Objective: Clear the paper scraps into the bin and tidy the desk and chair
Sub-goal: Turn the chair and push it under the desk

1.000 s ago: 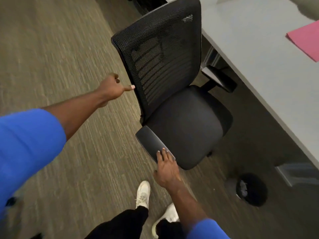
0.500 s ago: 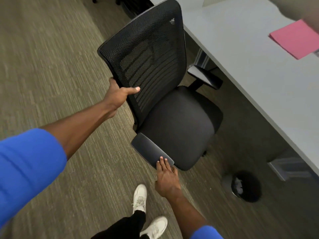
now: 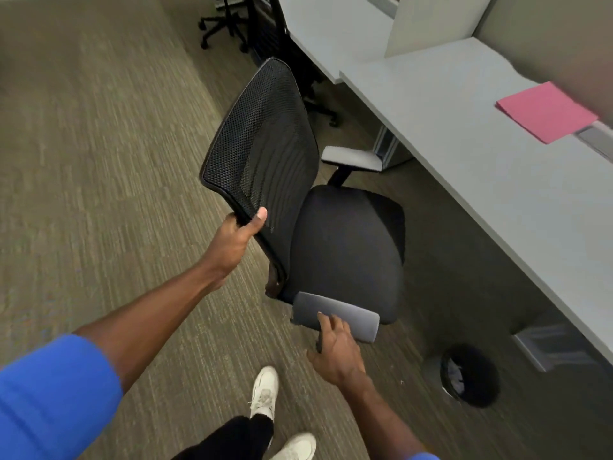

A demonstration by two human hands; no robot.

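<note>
A black office chair (image 3: 345, 247) with a mesh backrest stands on the carpet beside the grey desk (image 3: 464, 154). My left hand (image 3: 237, 239) grips the lower corner of the backrest, thumb on the mesh. My right hand (image 3: 335, 350) rests on the near grey armrest (image 3: 345, 315), fingers on its top and edge. A black round bin (image 3: 469, 376) with pale scraps inside sits on the floor under the desk edge at the right. A pink folder (image 3: 547, 111) lies on the desk.
A grey desk leg or bracket (image 3: 550, 343) stands just right of the bin. Another chair's wheeled base (image 3: 222, 28) is at the top, with a second desk (image 3: 331, 31) behind. My white shoes (image 3: 265, 393) are on the carpet below the chair.
My left hand went from reaching toward the backrest to gripping its edge. The chair has turned, its backrest swinging away from the desk. My right hand slid along the near armrest.
</note>
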